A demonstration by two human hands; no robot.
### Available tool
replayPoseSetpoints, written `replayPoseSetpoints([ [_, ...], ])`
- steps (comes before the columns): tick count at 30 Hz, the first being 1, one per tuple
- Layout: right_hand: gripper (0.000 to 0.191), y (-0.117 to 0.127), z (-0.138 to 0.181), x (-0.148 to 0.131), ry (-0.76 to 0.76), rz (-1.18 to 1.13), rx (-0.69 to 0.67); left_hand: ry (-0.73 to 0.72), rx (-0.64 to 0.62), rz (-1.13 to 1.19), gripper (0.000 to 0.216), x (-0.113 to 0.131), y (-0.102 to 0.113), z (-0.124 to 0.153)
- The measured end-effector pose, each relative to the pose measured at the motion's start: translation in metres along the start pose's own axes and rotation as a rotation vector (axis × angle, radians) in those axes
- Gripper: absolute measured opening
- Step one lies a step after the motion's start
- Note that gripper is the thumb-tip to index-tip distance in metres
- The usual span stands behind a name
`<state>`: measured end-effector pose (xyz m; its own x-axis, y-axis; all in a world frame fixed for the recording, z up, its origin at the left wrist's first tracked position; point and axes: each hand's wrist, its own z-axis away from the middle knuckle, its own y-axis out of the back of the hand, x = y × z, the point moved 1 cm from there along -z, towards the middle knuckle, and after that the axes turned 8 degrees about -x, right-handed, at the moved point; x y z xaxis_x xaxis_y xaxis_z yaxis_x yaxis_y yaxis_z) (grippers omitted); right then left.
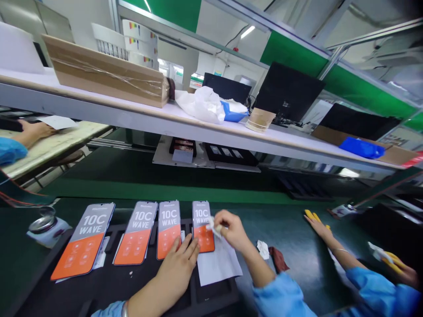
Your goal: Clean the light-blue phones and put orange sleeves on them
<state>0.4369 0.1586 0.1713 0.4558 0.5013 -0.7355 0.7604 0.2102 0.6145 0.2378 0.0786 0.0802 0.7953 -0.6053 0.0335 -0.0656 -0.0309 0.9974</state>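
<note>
Head view: left hand (178,259) lying flat, fingers spread, beside rightmost phone (202,225); right hand (231,229) pinching white wipe (213,226) at its right edge; bare surface (291,229) lying rightward.

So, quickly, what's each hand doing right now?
Left hand: open, fingers flat beside the rightmost orange-and-grey phone.
Right hand: closed, pinching a small white wipe on that phone.

Left hand (178,259): palm down, fingers (190,246) straight and close together, tips pointing up and away; forearm bare, blue cuff at lower edge. Right hand (231,229): curled, thumb and forefinger pinched together at the fingertips (216,220), knuckles raised; wrist bent, bare forearm running down into a blue sleeve (280,295).
</note>
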Motion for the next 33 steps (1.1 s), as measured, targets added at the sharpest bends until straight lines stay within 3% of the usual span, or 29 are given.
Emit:
replayPoseSetpoints([
  [4,0.017,0.006,-0.067,0.026,-0.035,0.087,0.081,-0.016,0.014,-0.054,0.052,0.001,-0.006,0.0],
  [6,0.02,-0.002,-0.081,0.035,-0.048,0.121,0.058,-0.021,0.003,-0.066,0.053,0.001,-0.007,0.001],
  [9,0.025,-0.018,-0.06,0.036,-0.044,0.16,-0.021,-0.014,0.008,-0.071,0.053,0.003,-0.007,0.001],
  [16,0.035,-0.048,0.049,0.008,0.008,0.18,-0.289,-0.025,0.059,-0.093,0.046,0.006,-0.017,-0.003],
  [22,0.033,-0.047,0.046,0.003,-0.078,0.11,-0.353,-0.002,0.023,-0.033,0.05,0.004,-0.019,-0.004],
  [26,0.019,-0.034,0.03,0.009,-0.152,-0.112,-0.454,-0.031,-0.047,0.051,0.056,-0.003,-0.011,-0.006],
  [29,0.008,-0.019,0.016,0.024,-0.253,-0.352,-0.366,-0.057,-0.02,0.053,0.055,-0.007,-0.01,-0.009],
  [33,0.026,0.014,-0.015,0.057,-0.444,-0.694,-0.006,-0.033,0.109,-0.047,0.055,-0.002,-0.015,-0.012],
])
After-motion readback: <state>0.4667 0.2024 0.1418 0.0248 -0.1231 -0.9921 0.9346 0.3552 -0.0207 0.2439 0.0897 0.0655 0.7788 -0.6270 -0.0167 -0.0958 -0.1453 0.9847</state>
